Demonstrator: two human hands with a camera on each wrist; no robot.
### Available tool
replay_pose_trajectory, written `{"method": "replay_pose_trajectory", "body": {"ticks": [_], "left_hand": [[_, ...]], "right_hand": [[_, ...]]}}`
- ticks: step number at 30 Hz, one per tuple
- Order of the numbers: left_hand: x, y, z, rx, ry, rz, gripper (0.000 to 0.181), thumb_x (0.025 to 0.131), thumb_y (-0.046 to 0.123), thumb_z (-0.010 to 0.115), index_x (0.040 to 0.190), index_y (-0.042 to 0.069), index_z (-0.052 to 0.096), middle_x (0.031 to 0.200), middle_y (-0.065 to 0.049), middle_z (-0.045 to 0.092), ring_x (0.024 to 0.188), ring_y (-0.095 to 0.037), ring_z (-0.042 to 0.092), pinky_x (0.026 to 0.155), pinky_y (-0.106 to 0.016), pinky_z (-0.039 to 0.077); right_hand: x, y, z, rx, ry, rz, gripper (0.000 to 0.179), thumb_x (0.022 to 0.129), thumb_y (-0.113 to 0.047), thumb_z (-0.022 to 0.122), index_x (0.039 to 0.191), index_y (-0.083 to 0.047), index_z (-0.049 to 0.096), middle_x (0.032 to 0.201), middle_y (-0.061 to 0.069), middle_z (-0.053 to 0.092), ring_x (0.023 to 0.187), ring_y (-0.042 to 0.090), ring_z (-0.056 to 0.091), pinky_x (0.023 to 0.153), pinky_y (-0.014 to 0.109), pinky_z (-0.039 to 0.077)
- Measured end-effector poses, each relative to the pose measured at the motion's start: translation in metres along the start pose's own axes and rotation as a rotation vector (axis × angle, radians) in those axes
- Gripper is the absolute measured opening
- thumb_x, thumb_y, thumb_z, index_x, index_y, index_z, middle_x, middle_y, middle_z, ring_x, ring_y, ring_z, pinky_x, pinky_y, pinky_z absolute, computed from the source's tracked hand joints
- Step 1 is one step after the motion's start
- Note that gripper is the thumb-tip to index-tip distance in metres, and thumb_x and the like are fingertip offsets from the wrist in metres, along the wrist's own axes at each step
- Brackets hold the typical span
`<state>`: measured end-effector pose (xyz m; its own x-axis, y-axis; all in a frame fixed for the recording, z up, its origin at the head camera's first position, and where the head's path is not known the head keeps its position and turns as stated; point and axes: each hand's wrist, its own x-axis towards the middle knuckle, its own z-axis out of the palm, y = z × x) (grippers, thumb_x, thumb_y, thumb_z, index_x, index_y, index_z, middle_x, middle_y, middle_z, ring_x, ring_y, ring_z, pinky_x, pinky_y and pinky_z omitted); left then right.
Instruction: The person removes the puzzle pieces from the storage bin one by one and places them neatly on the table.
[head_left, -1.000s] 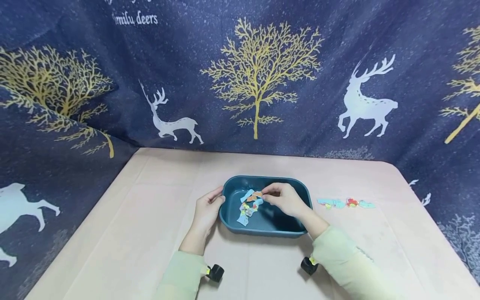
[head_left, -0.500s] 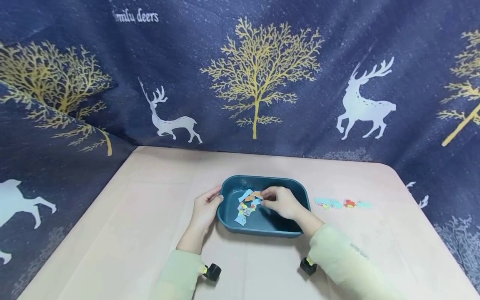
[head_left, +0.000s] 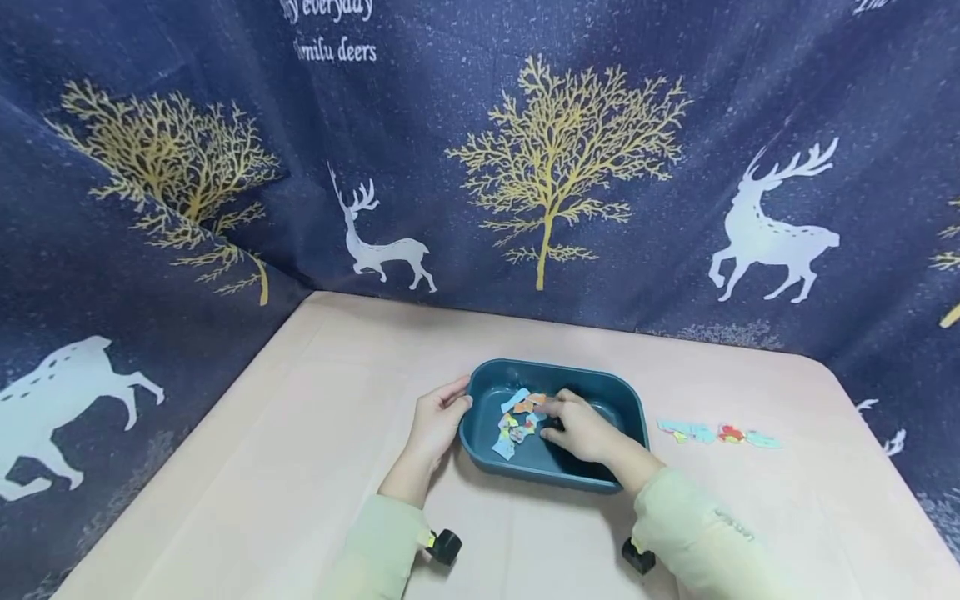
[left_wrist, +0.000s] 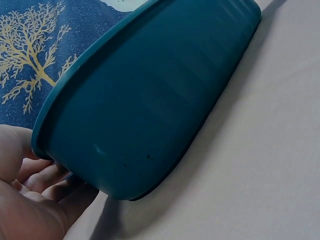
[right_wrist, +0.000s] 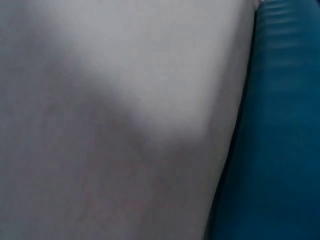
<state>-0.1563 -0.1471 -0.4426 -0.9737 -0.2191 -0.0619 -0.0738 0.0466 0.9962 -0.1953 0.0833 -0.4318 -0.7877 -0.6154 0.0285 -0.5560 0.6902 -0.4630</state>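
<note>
My left hand [head_left: 437, 421] grips the left end of a dark teal basin [head_left: 555, 479], its thumb over the rim and its fingers around the outer wall. The left wrist view shows the same basin [left_wrist: 145, 110] from outside, with the fingers curled under its rim. Inside the basin my right hand [head_left: 585, 429] reaches to a cluster of small irregular picture scraps [head_left: 517, 429], light blue, orange, yellow and red. Its index fingertip is right at the orange scrap [head_left: 531, 403], with the thumb held apart below. In the right wrist view only the basin wall shows; the hand is out of frame.
On the table [head_left: 300, 467], right of the basin, lies a row of similar coloured scraps [head_left: 731, 434]. A dark blue cloth [head_left: 480, 250] printed with deer and trees hangs behind and along the left. A small black camera [head_left: 446, 546] is worn at each wrist.
The head view has shifted, so everything sits farther right and slightly lower. My right thumb and index finger have spread from a close pinch at the scraps. The left hand keeps its grip.
</note>
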Motion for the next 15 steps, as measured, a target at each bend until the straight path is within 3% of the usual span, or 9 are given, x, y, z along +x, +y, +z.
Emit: {"method": "replay_pose_trajectory", "body": {"ticks": [7, 11, 15], "left_hand": [[-0.002, -0.004, -0.003, 0.025, 0.012, -0.048, 0.039, 0.089, 0.006, 0.055, 0.128, 0.004, 0.057, 0.131, -0.014, 0.058, 0.126, -0.026, 0.052, 0.104, -0.033, 0.044], [0.009, 0.002, -0.002, 0.013, 0.008, -0.018, 0.04, 0.088, 0.008, 0.055, 0.128, 0.006, 0.057, 0.132, -0.013, 0.058, 0.125, -0.025, 0.053, 0.104, -0.031, 0.045], [0.015, 0.004, -0.001, 0.007, -0.015, -0.037, 0.04, 0.088, 0.006, 0.056, 0.128, 0.005, 0.057, 0.132, -0.012, 0.058, 0.126, -0.023, 0.053, 0.103, -0.028, 0.045]], "right_hand": [[0.001, -0.001, 0.004, 0.001, -0.043, 0.013, 0.012, 0.085, -0.015, 0.069, 0.096, -0.011, 0.065, 0.093, 0.002, 0.056, 0.088, 0.016, 0.057, 0.076, 0.033, 0.053], [0.008, 0.004, -0.007, 0.099, -0.029, 0.015, 0.009, 0.085, -0.014, 0.068, 0.086, -0.012, 0.06, 0.087, 0.0, 0.06, 0.081, 0.013, 0.057, 0.07, 0.03, 0.051], [0.008, 0.008, -0.014, 0.211, -0.07, 0.052, 0.009, 0.088, -0.015, 0.066, 0.084, -0.014, 0.058, 0.083, -0.003, 0.067, 0.074, 0.009, 0.058, 0.065, 0.025, 0.048]]}}
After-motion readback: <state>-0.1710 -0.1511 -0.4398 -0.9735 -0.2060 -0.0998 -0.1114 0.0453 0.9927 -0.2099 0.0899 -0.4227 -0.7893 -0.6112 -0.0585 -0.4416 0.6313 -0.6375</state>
